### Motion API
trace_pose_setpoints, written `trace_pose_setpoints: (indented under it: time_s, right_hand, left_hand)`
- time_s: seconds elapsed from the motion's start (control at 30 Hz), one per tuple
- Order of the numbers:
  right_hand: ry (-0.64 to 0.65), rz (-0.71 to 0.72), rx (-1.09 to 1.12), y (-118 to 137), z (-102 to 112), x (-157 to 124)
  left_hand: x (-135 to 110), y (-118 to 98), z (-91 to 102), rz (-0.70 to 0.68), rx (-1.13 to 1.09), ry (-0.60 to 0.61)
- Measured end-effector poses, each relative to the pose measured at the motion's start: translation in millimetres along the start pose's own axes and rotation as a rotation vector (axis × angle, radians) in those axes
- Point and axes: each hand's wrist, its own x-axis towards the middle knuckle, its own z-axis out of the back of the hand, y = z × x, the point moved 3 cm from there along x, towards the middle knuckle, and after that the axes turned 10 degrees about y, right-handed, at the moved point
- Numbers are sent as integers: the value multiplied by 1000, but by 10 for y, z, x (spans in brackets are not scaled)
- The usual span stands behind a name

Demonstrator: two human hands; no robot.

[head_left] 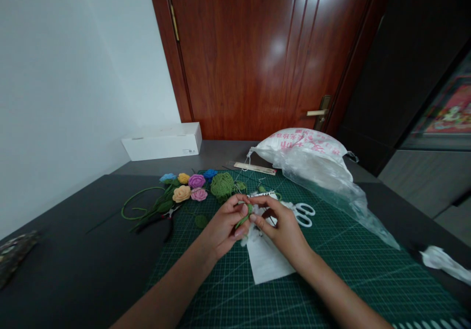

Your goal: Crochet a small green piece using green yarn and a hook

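Pinching green crochet piece (243, 219) in fingertips of left hand (225, 222) and right hand (281, 225), lower centre frame. Looks light, soft, floppy; grip by edges.

Both forearms bare, in from near edge, converging mid-scene. Left forearm (174, 282) slants far and right; right forearm (331, 282) slants far and left. Left wrist (212, 250) about straight. Left hand (226, 223): fingers curled, left thumb (237, 215) bent inward over them, pinching. Right hand (281, 223): right index finger (265, 200) reaching left, right thumb (263, 225) on near side, pinch grip; remaining right fingers partly hidden. Fingertips of both hands nearly meeting, hands well ahead of elbows, which are out of frame.
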Motion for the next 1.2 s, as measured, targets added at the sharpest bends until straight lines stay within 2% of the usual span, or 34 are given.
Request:
trace_pose_setpoints:
  time_s: [0.23, 0.37, 0.67, 1.03, 1.2]
  right_hand:
    - [17, 56, -31, 80, 72, 13]
    - [-12, 22, 17, 65, 74, 15]
    - [-38, -90, 233, -139, -25, 10]
    - [4, -196, 509, -126, -45, 23]
    - [5, -198, 485, -135, -39, 27]
  left_hand:
    - [-13, 24, -20, 66, 110, 22]
    - [-14, -47, -31, 74, 235, 12]
    - [-33, -282, -56, -92, 665, -102]
    - [4, -192, 34, -70, 678, -37]
    - [-7, -195, -1, -108, 801, -102]
